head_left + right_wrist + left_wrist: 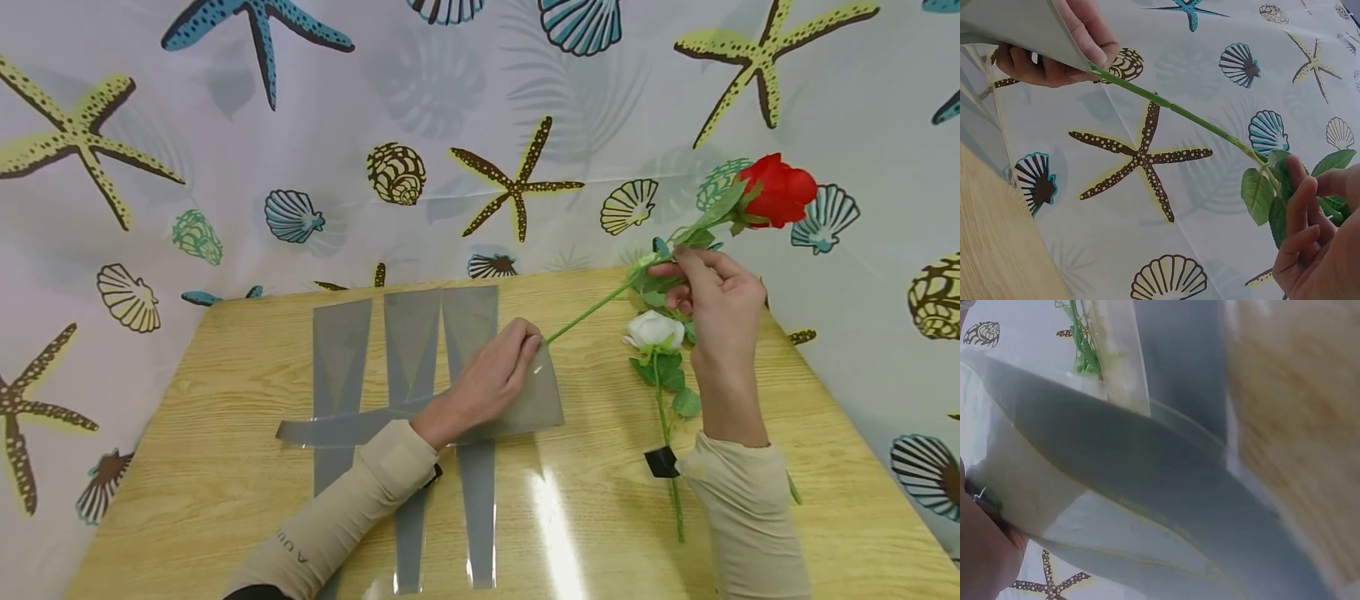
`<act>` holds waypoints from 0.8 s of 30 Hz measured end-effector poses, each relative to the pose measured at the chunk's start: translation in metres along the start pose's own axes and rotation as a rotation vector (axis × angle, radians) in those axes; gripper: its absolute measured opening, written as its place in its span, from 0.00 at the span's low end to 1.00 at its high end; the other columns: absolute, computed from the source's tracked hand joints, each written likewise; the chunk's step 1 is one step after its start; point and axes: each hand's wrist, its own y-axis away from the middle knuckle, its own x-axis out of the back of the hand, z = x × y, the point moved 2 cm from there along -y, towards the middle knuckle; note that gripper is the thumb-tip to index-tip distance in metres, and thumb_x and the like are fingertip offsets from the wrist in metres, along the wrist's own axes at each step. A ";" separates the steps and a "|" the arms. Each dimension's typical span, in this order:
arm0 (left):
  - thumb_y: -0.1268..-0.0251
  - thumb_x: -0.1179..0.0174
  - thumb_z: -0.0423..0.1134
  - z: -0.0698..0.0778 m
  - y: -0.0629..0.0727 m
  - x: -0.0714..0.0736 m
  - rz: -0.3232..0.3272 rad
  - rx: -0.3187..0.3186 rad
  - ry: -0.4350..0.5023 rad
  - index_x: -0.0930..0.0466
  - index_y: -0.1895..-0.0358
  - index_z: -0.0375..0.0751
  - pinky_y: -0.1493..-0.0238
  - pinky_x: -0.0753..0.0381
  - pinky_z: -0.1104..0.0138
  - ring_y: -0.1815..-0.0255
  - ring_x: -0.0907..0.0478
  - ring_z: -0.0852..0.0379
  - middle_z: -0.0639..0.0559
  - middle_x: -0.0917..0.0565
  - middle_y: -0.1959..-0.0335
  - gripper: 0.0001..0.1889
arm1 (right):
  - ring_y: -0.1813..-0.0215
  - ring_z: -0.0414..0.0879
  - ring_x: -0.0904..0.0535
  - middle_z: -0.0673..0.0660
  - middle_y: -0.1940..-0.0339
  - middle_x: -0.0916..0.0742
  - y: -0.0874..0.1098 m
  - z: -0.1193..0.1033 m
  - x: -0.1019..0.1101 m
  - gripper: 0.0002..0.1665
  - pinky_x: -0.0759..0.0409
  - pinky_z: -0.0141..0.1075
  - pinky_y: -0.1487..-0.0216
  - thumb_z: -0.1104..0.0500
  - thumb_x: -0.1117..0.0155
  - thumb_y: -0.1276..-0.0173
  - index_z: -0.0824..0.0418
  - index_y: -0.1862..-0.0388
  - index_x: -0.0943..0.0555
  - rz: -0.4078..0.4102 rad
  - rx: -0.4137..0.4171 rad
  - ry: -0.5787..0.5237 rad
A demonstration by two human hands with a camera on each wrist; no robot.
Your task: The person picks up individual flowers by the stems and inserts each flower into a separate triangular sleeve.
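My right hand (723,304) pinches the green stem (1197,126) of an artificial red rose (778,190) among its leaves (1259,195). The bloom points up and to the right. My left hand (483,379) grips the wide end of a clear and grey plastic flower sleeve (536,404), lifted over the table. In the right wrist view the stem's lower end meets the sleeve's corner at the left fingers; whether it lies inside is hard to tell. The sleeve fills much of the left wrist view, its narrow end toward the left in the head view.
Several more tapered sleeves (408,333) lie side by side on the wooden table (240,358). A white rose (654,331) lies under my right forearm, near another green stem end (793,490). Behind the table hangs a seashell-print cloth (450,92).
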 end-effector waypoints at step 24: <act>0.11 0.56 0.48 0.008 -0.026 0.015 0.135 0.132 0.312 0.21 0.48 0.45 0.56 0.20 0.65 0.59 0.22 0.58 0.51 0.17 0.58 0.15 | 0.87 0.42 0.30 0.49 0.74 0.07 0.008 0.009 -0.014 0.11 0.28 0.27 0.79 0.56 0.30 0.25 0.64 0.62 0.15 -0.206 -0.067 0.127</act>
